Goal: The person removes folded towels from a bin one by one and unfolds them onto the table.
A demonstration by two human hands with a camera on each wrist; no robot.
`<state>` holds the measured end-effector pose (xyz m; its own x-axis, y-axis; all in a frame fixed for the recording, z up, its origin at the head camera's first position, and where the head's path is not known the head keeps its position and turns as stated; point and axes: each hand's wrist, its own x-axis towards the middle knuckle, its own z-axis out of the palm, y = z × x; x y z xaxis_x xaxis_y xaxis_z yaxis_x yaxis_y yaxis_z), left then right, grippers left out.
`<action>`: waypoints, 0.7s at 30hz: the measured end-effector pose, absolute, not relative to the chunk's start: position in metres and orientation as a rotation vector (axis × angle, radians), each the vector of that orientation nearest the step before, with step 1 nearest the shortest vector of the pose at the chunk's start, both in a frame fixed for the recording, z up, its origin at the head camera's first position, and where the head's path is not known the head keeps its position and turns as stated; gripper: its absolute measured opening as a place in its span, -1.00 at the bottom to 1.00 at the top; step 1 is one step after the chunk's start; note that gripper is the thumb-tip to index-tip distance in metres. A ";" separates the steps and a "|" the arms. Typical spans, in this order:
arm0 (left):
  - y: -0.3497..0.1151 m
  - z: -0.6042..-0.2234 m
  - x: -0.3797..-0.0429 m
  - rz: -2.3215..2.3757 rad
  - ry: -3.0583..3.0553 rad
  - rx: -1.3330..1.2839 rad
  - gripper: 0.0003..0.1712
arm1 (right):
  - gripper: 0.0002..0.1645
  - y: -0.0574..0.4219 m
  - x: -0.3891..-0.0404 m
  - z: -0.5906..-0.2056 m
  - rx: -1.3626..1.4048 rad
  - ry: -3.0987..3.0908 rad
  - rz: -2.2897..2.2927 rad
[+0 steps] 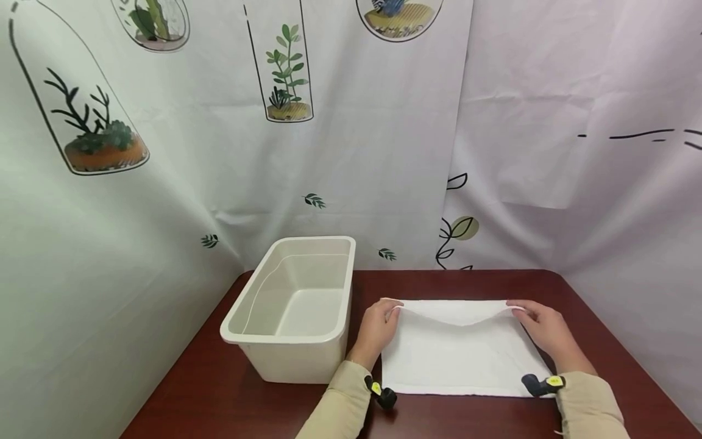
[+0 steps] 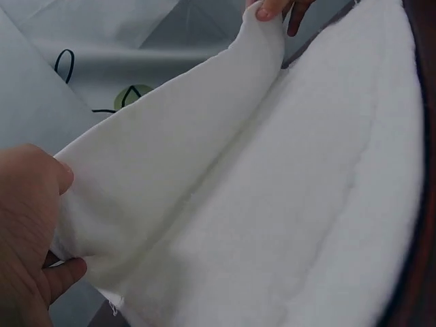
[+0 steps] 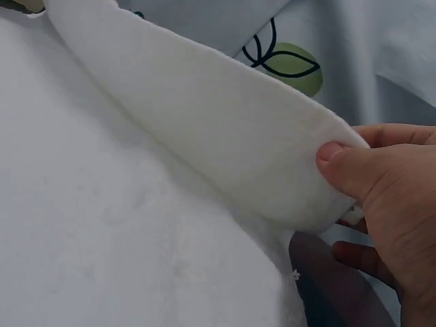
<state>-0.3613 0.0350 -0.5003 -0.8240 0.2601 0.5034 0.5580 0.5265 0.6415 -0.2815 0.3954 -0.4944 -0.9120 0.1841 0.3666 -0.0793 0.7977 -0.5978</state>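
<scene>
A white cloth [image 1: 460,360] lies spread on the dark red table, its far edge lifted and sagging in the middle. My left hand [image 1: 378,326] pinches the far left corner between thumb and fingers. At the far right corner, my right hand [image 1: 545,329] grips the same edge. The left wrist view shows the raised flap of cloth [image 2: 177,136] standing up from the flat part, with a few loose threads at its side. Seen from the right wrist, the thumb of my right hand [image 3: 395,197] presses on the flap's near face, with fingers behind it.
A cream plastic tub [image 1: 296,338] stands on the table [image 1: 219,402] to the left of my left hand, with nothing visible inside. Behind the table hangs a white curtain [image 1: 373,164] printed with plants. A black wrist camera [image 1: 384,396] is strapped at each sleeve.
</scene>
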 end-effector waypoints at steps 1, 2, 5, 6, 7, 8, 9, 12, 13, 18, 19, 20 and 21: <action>0.034 -0.501 -0.360 -1.190 -2.438 -0.690 -0.78 | -0.66 0.397 -0.279 -0.495 -0.067 -2.599 0.881; 0.033 -0.502 -0.358 -1.178 -2.449 -0.709 -0.78 | -0.66 0.399 -0.278 -0.497 -0.060 -2.625 0.884; 0.030 -0.507 -0.354 -1.125 -2.480 -0.776 -0.79 | -0.66 0.403 -0.273 -0.501 -0.049 -2.693 0.919; 0.028 -0.508 -0.353 -1.104 -2.486 -0.804 -0.80 | -0.65 0.403 -0.272 -0.502 -0.050 -2.719 0.938; 0.027 -0.510 -0.352 -1.084 -2.495 -0.829 -0.80 | -0.65 0.404 -0.271 -0.504 -0.047 -2.741 0.948; 0.025 -0.512 -0.351 -1.051 -2.508 -0.855 -0.80 | -0.65 0.404 -0.271 -0.506 -0.033 -2.754 0.942; 0.024 -0.513 -0.351 -1.019 -2.529 -0.879 -0.78 | -0.67 0.404 -0.270 -0.508 -0.010 -2.763 0.923; 0.021 -0.517 -0.348 -0.907 -2.591 -0.956 -0.71 | -0.68 0.405 -0.269 -0.514 0.089 -2.767 0.837; 0.020 -0.518 -0.347 -0.856 -2.602 -0.988 -0.69 | -0.68 0.406 -0.268 -0.516 0.134 -2.758 0.803; 0.018 -0.524 -0.341 -0.572 -2.564 -1.126 -0.68 | -0.63 0.407 -0.264 -0.523 0.231 -2.742 0.657; 0.018 -0.525 -0.341 -0.530 -2.547 -1.145 -0.68 | -0.61 0.407 -0.263 -0.524 0.243 -2.742 0.628; 0.017 -0.526 -0.340 -0.500 -2.539 -1.155 -0.68 | -0.61 0.407 -0.262 -0.526 0.252 -2.741 0.603; 0.017 -0.527 -0.339 -0.476 -2.532 -1.162 -0.68 | -0.61 0.407 -0.261 -0.527 0.269 -2.736 0.589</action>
